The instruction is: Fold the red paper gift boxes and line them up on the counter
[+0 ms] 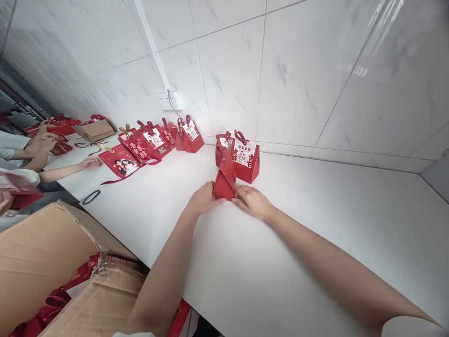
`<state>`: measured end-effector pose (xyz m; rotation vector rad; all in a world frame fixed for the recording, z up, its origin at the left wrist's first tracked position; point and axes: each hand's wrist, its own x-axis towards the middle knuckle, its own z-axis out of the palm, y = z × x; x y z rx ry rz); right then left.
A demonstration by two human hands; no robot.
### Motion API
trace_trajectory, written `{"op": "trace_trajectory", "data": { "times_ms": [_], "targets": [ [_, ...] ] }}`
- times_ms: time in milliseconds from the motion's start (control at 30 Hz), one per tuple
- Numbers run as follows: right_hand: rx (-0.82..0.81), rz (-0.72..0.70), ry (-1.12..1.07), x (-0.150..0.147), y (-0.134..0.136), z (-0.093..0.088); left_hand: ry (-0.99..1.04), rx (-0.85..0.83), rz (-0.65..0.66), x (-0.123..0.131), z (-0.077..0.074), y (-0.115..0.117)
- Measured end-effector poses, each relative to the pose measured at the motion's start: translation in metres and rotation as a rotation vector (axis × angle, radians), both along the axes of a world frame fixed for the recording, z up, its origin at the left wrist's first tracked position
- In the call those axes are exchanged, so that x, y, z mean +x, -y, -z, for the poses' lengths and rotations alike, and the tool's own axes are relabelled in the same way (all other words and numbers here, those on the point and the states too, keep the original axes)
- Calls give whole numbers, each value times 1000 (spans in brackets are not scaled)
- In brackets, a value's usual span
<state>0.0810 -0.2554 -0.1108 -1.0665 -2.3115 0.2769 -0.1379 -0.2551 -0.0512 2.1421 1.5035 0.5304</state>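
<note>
A red gift box (225, 180), seen from its narrow side, stands upright on the white table (298, 224). My left hand (203, 199) presses its lower left side, fingers curled behind and thumb at the front. From the right, my right hand (253, 201) grips the lower edge in the same way. Directly behind stands another red gift box (247, 161) with a white printed panel and a dark red ribbon loop. A further similar box (225, 136) shows partly behind these two.
More red gift boxes (154, 140) stand left along the tiled wall (224, 70), below a power socket (170, 100). An open cardboard carton (38, 234) with red ribbons stands front left. Co-workers' hands (90, 162) are at the far left, near a black ring (91, 196).
</note>
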Motion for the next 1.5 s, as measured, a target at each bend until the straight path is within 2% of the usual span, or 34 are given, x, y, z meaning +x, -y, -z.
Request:
{"op": "trace_trajectory", "data": {
  "times_ms": [33,100,200,367,567,833,1133,1367,1500],
  "targets": [
    [37,29,43,-1,0,1,-95,10,-47,-1,-1,1],
    [81,65,94,-2,-1,2,-193,5,-29,-2,-2,3],
    [80,104,114,3,-4,2,-186,14,68,1,-1,4],
    [64,182,127,9,-7,1,-176,66,92,11,10,1],
    [84,129,143,12,-9,4,-222,128,108,12,18,-3],
    [80,145,92,13,-9,10,-296,204,138,17,24,-6],
    [21,35,18,21,-5,2,-262,140,173,13,17,-3],
    [-6,56,8,20,-4,2,-404,290,159,20,24,-6],
    [10,94,96,21,-6,1,-399,294,131,20,24,-6]
  ]
}}
